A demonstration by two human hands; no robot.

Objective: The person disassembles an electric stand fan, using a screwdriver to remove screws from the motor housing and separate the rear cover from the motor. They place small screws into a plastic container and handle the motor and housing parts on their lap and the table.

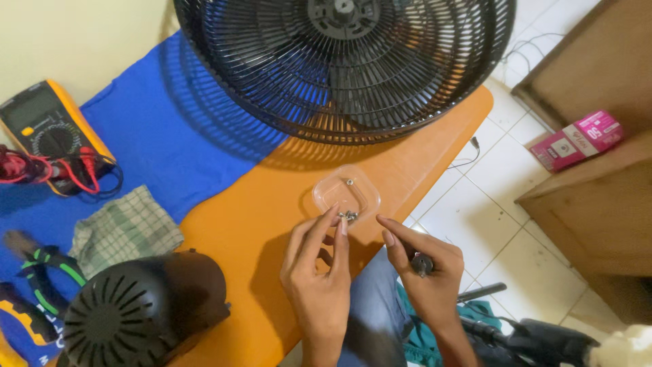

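A small clear plastic dish (363,192) sits on the orange table (265,224) and holds a few small metal screws (348,215). My left hand (318,272) reaches to the dish's near edge, its fingertips pinched at the screws. My right hand (426,272) is beside it, index finger stretched toward the dish, with a small dark metal part (422,264) held in its curled fingers. A large black fan grille (346,64) lies at the far side of the table. A black fan motor housing (136,312) stands at the near left.
A blue cloth (163,136) covers the table's left part. On it lie a yellow multimeter (47,129) with red leads, a checked rag (125,228) and green-handled pliers (44,268). Wooden furniture (598,204) with a pink box (577,139) stands right, over tiled floor.
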